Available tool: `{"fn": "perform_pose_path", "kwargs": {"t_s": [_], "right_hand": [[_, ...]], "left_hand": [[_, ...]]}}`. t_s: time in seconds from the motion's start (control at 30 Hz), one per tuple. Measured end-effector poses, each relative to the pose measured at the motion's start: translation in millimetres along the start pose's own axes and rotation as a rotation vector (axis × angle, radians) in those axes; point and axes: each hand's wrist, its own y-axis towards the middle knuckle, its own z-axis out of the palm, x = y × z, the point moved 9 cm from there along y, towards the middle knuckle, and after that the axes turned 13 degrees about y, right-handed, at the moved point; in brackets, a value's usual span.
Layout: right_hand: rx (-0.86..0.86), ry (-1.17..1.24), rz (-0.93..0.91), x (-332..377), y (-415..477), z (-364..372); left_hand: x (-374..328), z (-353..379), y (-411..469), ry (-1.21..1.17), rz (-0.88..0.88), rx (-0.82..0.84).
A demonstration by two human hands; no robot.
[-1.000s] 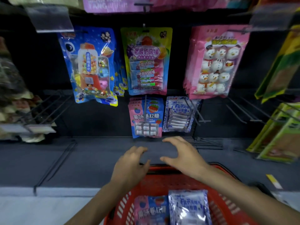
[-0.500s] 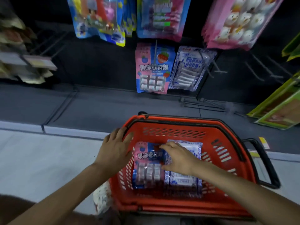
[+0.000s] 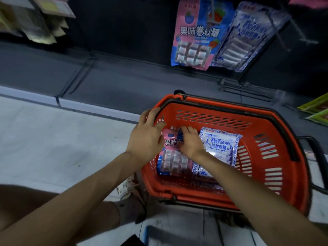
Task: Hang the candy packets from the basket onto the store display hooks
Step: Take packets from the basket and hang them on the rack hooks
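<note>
Candy packets not yet hung: pink-and-blue plastic packet (image 3: pixel 174 160), blue-white plastic packet (image 3: pixel 220 146) lie in red plastic basket (image 3: pixel 213 119) | hung pink packet (image 3: pixel 193 36), hung blue-white packet (image 3: pixel 248 36) above | left hand (image 3: pixel 145 139) fingers (image 3: pixel 152 112) spread at basket's left rim | right hand (image 3: pixel 190 144) fingers (image 3: pixel 184 130) curled atop pink-and-blue plastic packet, grip unclear

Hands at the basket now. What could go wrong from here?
The right hand covers the top edge of the pink packet; whether its grip is closed is unclear, so the packet could slip on lifting. The blue-and-white packet lies right beside it and may get dragged along.
</note>
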Motion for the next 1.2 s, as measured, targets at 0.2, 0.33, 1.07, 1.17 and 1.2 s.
{"fn": "perform_pose_path", "kwargs": {"t_s": [0.2,0.33,1.07,1.17,1.2], "right_hand": [[0.014,-0.243,-0.044,-5,-2,12],[-0.070,-0.296,-0.122,-2,-3,-3],[-0.214,0.011,-0.309,43,-56,-84],[-0.269,0.034,-0.399,62,-76,-110],[-0.287,0.040,-0.422,69,-82,-121]], "left_hand": [[2,-1,-2,-0.004,-0.033,-0.013],[2,0,0,0.003,-0.047,-0.012],[-9,-10,0,-0.024,-0.031,-0.045],[-9,-24,-1,-0.021,-0.038,-0.130],[-10,-28,-2,-0.021,-0.028,-0.155]]}}
